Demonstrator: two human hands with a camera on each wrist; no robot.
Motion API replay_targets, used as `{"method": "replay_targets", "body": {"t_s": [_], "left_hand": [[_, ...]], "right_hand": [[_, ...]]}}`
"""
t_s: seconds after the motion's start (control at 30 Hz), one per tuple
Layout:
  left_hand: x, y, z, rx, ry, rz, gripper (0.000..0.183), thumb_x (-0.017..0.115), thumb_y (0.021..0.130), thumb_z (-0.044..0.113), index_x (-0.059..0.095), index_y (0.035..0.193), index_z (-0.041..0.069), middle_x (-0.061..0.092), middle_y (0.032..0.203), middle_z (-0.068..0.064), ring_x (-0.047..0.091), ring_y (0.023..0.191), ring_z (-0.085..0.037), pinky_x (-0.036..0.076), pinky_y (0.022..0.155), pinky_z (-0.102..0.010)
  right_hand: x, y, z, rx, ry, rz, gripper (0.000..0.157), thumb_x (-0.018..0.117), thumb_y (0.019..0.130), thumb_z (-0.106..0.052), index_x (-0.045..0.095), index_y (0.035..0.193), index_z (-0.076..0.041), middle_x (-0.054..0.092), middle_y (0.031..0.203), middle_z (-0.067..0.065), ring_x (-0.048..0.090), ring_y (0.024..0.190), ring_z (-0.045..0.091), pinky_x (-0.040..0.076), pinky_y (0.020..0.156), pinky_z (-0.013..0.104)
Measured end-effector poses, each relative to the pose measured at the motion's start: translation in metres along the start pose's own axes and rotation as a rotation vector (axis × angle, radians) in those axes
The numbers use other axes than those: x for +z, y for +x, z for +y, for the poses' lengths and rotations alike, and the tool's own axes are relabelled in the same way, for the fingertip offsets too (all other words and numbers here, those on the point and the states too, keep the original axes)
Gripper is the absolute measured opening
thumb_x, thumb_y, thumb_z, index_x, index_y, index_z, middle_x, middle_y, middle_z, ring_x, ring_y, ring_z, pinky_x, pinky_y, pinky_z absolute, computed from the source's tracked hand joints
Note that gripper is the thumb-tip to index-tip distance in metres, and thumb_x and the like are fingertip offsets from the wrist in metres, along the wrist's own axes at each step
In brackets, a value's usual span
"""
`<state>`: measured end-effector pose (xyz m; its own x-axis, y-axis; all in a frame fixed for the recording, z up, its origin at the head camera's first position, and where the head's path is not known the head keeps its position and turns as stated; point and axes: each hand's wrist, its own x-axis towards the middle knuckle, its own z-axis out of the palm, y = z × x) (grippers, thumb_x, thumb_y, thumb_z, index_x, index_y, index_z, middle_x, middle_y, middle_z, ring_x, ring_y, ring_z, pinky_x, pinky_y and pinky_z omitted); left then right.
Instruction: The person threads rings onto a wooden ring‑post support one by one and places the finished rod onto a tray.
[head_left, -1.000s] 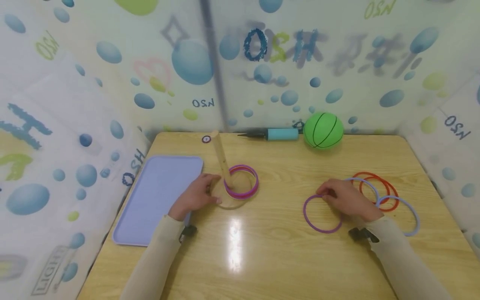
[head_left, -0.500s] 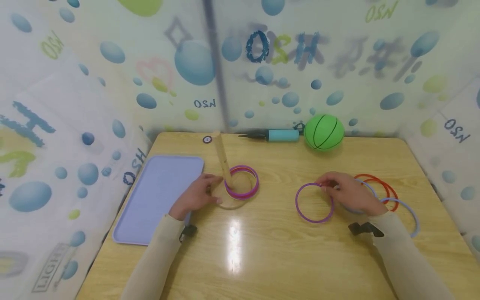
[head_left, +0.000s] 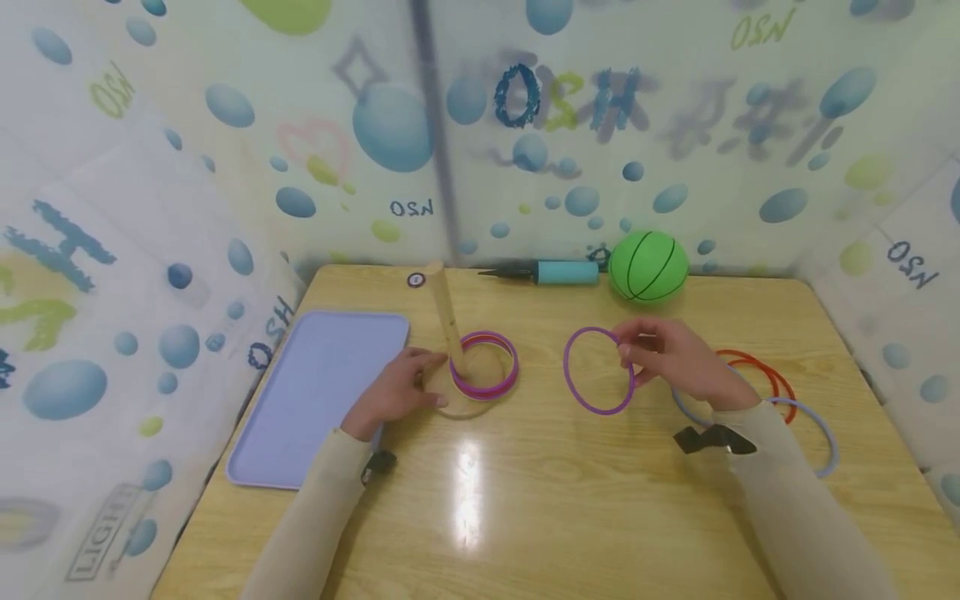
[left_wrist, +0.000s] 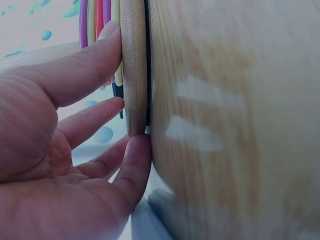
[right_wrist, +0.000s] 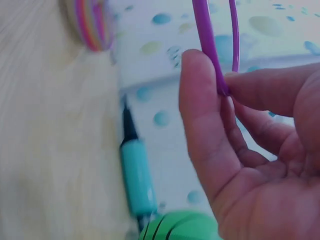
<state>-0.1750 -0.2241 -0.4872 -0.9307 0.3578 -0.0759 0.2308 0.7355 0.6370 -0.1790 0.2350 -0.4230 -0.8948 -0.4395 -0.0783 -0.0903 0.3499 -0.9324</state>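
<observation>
My right hand (head_left: 671,362) pinches a purple ring (right_wrist: 207,40) between thumb and fingers, holding it tilted up above the middle right of the table. My left hand (head_left: 393,390) holds the rim of the round wooden base (left_wrist: 135,65), thumb and fingers spread along its edge. From that base rises an upright wooden post (head_left: 442,312). Around the post's foot lies a stack of purple, red and yellow rings (head_left: 483,393), shifted toward the right of the base.
Loose red rings (head_left: 789,392) and pale blue rings (head_left: 834,446) overlap at the right, partly behind my right arm. A lavender tray (head_left: 315,383) lies at the left. Along the back wall are a teal hand pump (head_left: 567,272), a green ball (head_left: 648,267) and a small round tag (head_left: 416,281).
My right hand has lifted the purple ring off the tabletop and carried it left and farther back, tilting it upright. My left hand stays at the base.
</observation>
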Motion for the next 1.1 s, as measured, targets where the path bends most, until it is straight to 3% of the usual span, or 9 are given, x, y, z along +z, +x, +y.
{"method": "replay_targets", "body": {"t_s": [0.27, 0.47, 0.63, 0.83, 1.1], "left_hand": [[-0.001, -0.001, 0.001, 0.007, -0.001, 0.002, 0.077, 0.092, 0.081, 0.023, 0.059, 0.149, 0.005, 0.057, 0.143, -0.025, 0.06, 0.115, -0.034, 0.053, 0.104, -0.054], [-0.002, -0.001, 0.002, 0.006, 0.008, 0.0, 0.077, 0.092, 0.081, 0.025, 0.06, 0.148, 0.005, 0.058, 0.143, -0.025, 0.059, 0.113, -0.034, 0.052, 0.103, -0.054], [-0.002, 0.0, 0.001, -0.001, 0.029, -0.005, 0.077, 0.092, 0.082, 0.025, 0.059, 0.149, 0.006, 0.058, 0.144, -0.024, 0.059, 0.117, -0.035, 0.052, 0.105, -0.055], [-0.001, 0.001, -0.002, -0.001, 0.039, -0.013, 0.078, 0.091, 0.082, 0.026, 0.058, 0.15, 0.007, 0.057, 0.146, -0.024, 0.058, 0.123, -0.036, 0.05, 0.109, -0.056], [-0.001, 0.001, -0.002, 0.017, 0.041, -0.004, 0.078, 0.092, 0.082, 0.026, 0.058, 0.149, 0.005, 0.058, 0.143, -0.025, 0.059, 0.119, -0.036, 0.051, 0.107, -0.056]], "right_hand": [[0.01, 0.008, -0.049, -0.026, 0.129, 0.068, 0.029, 0.069, 0.104, -0.022, 0.064, 0.128, -0.006, 0.067, 0.107, 0.015, 0.071, 0.093, 0.019, 0.067, 0.077, 0.043], [0.021, 0.019, -0.08, -0.059, 0.351, 0.093, 0.023, 0.069, 0.103, -0.015, 0.066, 0.125, -0.008, 0.068, 0.101, 0.007, 0.071, 0.091, 0.018, 0.067, 0.077, 0.039], [0.032, 0.034, -0.103, -0.154, 0.515, 0.107, 0.02, 0.066, 0.104, -0.007, 0.068, 0.123, -0.011, 0.068, 0.105, 0.004, 0.07, 0.088, 0.017, 0.067, 0.076, 0.039], [0.048, 0.055, -0.124, -0.227, 0.611, 0.101, 0.021, 0.064, 0.104, -0.002, 0.068, 0.123, -0.01, 0.067, 0.105, 0.005, 0.069, 0.087, 0.017, 0.067, 0.075, 0.043], [0.073, 0.084, -0.136, -0.193, 0.718, 0.063, 0.02, 0.061, 0.104, 0.002, 0.069, 0.118, -0.01, 0.066, 0.098, 0.005, 0.07, 0.084, 0.017, 0.067, 0.076, 0.044]]}}
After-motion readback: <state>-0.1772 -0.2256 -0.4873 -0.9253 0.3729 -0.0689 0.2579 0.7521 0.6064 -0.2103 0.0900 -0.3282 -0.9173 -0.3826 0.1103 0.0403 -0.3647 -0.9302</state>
